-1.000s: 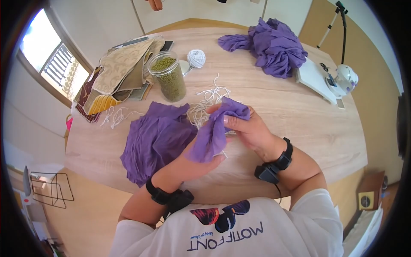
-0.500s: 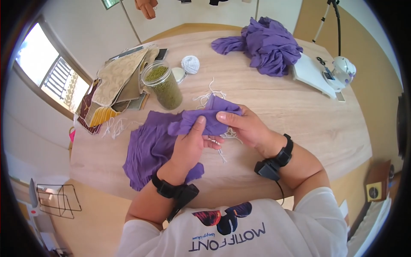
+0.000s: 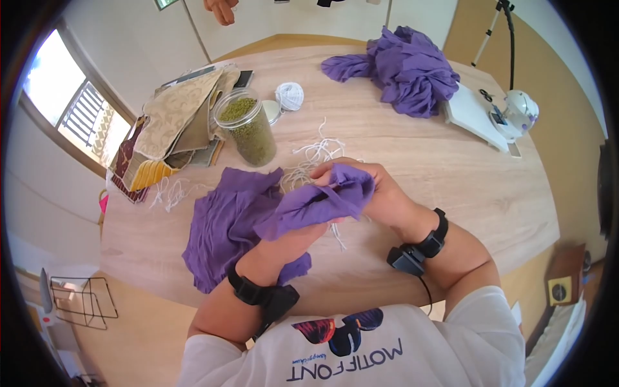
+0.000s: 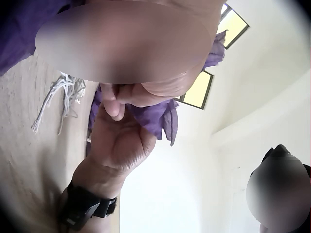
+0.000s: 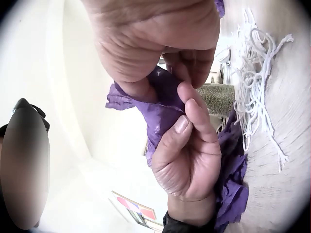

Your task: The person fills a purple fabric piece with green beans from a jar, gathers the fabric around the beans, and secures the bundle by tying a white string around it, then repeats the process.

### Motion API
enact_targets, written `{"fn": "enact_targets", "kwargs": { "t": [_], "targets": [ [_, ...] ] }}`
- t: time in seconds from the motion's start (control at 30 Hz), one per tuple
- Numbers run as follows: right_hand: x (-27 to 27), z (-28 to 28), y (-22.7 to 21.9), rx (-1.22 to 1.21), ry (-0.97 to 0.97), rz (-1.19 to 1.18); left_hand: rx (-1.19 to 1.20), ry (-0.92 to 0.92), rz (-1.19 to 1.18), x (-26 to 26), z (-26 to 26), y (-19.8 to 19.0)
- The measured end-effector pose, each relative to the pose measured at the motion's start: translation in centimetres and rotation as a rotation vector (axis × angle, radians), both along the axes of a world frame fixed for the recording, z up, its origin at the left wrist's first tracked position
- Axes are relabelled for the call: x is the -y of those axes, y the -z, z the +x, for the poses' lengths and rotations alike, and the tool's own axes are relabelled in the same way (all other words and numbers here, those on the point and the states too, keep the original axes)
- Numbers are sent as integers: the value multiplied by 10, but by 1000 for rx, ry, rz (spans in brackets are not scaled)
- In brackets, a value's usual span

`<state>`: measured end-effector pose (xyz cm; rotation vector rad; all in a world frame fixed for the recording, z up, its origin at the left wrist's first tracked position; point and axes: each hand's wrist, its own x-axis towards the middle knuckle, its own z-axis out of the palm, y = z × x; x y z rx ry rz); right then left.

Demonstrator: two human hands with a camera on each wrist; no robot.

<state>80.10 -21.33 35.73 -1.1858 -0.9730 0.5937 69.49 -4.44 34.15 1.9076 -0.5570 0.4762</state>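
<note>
A piece of purple cloth [image 3: 316, 203] is held between both hands above the table's near part. In the right wrist view the left hand [image 5: 189, 155] pinches the edge of the cloth [image 5: 163, 119] between thumb and fingers. The right hand [image 3: 390, 197] grips the other end, its thumb tucked into the fabric in the right wrist view. Cloth covers most of the left hand's fingers in the head view. A larger crumpled purple cloth [image 3: 225, 226] lies on the table by the left forearm. White strings [image 3: 319, 151] lie tangled just beyond the hands.
A jar of green beans [image 3: 251, 135] stands behind the cloth, beside a ball of white yarn [image 3: 289, 96]. Folded fabrics [image 3: 177, 116] are stacked at the left. At the back right are a purple cloth heap [image 3: 412, 71], a white board [image 3: 474, 116] and a small white device [image 3: 519, 113].
The left hand has moved from the front of the cloth to beneath it, its thumb now covered in the head view. The right hand has turned, and the cloth between them has folded over.
</note>
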Motion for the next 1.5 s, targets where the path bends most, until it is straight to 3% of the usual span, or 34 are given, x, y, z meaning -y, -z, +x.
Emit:
{"fn": "enact_targets", "kwargs": {
  "t": [0.1,0.2,0.3,0.5,0.6,0.7,0.8,0.9,1.0,1.1,1.2,1.4,1.5],
  "targets": [
    [-5,-7,-3,23,28,-5,-283,-44,-271,3,-5,11],
    [-6,-10,4,-13,-35,121,-340,-83,-253,6,-8,2],
    [-4,-14,0,-6,-4,102,-394,-73,-204,10,-11,-3],
    [1,-22,-14,-65,-40,113,-232,-12,-109,11,-14,-10],
    [-7,-27,-7,-113,-127,163,-349,-12,-264,15,-15,-12],
    [-1,-20,-17,317,-32,-31,-533,2,-122,3,-11,-7],
    [14,-19,-45,58,-78,-70,-329,-37,-240,4,-10,-4],
    [20,-13,-57,122,-107,14,-240,68,-357,9,-7,8],
    [20,-26,-74,708,59,-126,-234,86,-312,6,-5,13],
    [15,-38,-75,1005,251,-351,-317,91,-378,12,-13,0],
    [8,-26,-65,950,194,-309,-586,133,-543,12,-9,8],
    [-16,-10,-82,857,26,-234,-571,357,-732,9,-13,-2],
    [-31,-2,-88,894,-88,-350,-861,489,-1237,16,2,8]
  ]
}}
